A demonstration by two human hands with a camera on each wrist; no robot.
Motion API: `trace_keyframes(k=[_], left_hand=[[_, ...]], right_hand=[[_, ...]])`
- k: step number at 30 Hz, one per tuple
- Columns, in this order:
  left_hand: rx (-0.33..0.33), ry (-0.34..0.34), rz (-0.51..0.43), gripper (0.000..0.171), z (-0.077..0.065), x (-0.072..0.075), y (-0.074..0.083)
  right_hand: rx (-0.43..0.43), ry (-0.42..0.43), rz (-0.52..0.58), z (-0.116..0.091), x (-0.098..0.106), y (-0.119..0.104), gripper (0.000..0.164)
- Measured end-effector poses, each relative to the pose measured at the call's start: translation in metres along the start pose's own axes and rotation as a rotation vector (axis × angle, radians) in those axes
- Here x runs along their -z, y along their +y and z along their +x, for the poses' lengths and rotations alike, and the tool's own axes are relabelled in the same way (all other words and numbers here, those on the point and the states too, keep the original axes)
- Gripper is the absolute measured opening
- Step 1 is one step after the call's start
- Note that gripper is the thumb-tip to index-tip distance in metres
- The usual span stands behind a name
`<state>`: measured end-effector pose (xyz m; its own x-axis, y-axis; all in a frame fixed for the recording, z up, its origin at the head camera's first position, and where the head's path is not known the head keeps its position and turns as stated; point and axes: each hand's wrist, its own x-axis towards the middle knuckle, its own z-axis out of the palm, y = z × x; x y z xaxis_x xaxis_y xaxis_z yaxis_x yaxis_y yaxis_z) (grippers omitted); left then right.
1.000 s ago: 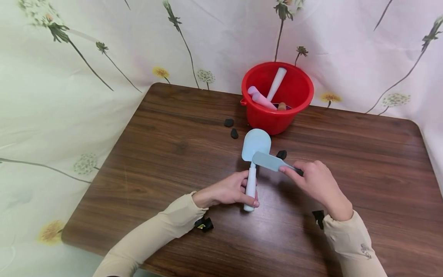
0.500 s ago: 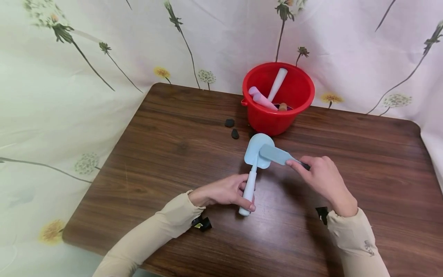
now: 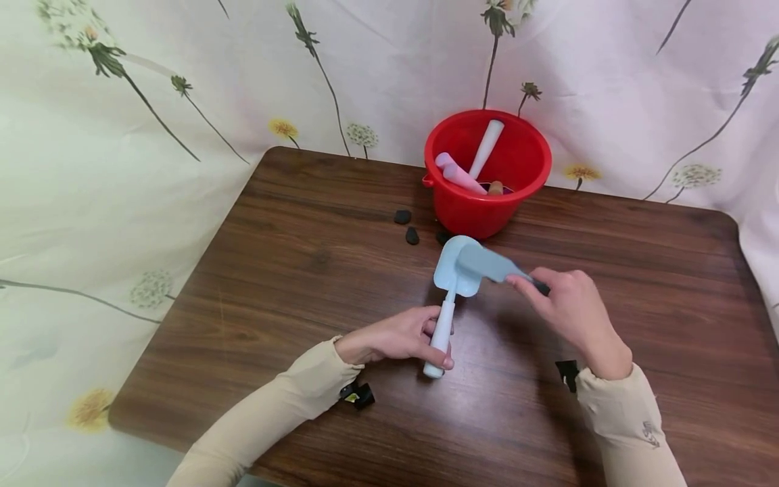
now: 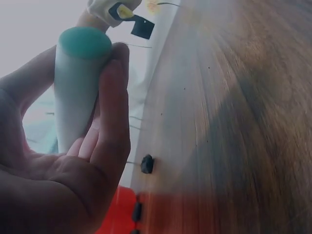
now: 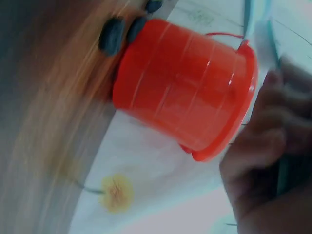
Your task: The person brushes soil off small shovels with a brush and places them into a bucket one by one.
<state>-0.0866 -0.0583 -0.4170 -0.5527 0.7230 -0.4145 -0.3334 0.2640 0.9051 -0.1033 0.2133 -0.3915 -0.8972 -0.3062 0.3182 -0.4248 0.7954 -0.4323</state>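
Observation:
In the head view my left hand point(image 3: 398, 336) grips the pale handle of a light blue toy shovel point(image 3: 447, 270), held above the table with its blade pointing away. The left wrist view shows the handle's green-tipped end point(image 4: 85, 43) between thumb and fingers. My right hand point(image 3: 575, 308) holds a flat blue-grey spatula point(image 3: 487, 262) by its darker handle. The spatula's blade lies across the right part of the shovel's blade; whether they touch I cannot tell. In the right wrist view the right hand point(image 5: 265, 141) is blurred, its fingers curled round the handle.
A red bucket point(image 3: 471, 213) stands at the table's back, holding pink handles point(image 3: 465, 179), a white handle point(image 3: 487, 147) and a brown-ended item. Dark stones point(image 3: 402, 216) lie before it. The brown table point(image 3: 292, 270) meets a flowered cloth point(image 3: 213, 61) behind. Black pieces point(image 3: 363, 396) show by both sleeves.
The shovel's blade has swung slightly right and nearer, uncovering a dark stone by the bucket. The spatula has moved from the shovel's neck up and right onto its blade, hiding another stone.

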Motion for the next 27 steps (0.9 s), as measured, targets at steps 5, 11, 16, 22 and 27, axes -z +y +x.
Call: trace_keyframes(k=[5,11,16,22,27], left_hand=[[-0.022,-0.002,-0.017,0.051,0.001,0.002,0.001],[-0.043,-0.001,-0.022,0.044,0.001,0.001,0.001],[-0.035,-0.024,0.003,0.047,0.000,-0.001,0.001],[-0.025,-0.039,0.036,0.049,-0.001,-0.003,0.000],[-0.011,-0.022,0.034,0.044,0.000,-0.005,-0.002]], right_hand=[[-0.090,-0.249,0.096,-0.003,-0.001,-0.008,0.027],[-0.141,-0.209,0.022,-0.004,-0.002,-0.008,0.037],[-0.077,-0.097,-0.053,-0.003,-0.003,-0.002,0.039],[-0.025,0.080,-0.124,0.000,-0.003,0.006,0.034],[-0.008,0.126,-0.104,0.000,-0.005,0.005,0.027]])
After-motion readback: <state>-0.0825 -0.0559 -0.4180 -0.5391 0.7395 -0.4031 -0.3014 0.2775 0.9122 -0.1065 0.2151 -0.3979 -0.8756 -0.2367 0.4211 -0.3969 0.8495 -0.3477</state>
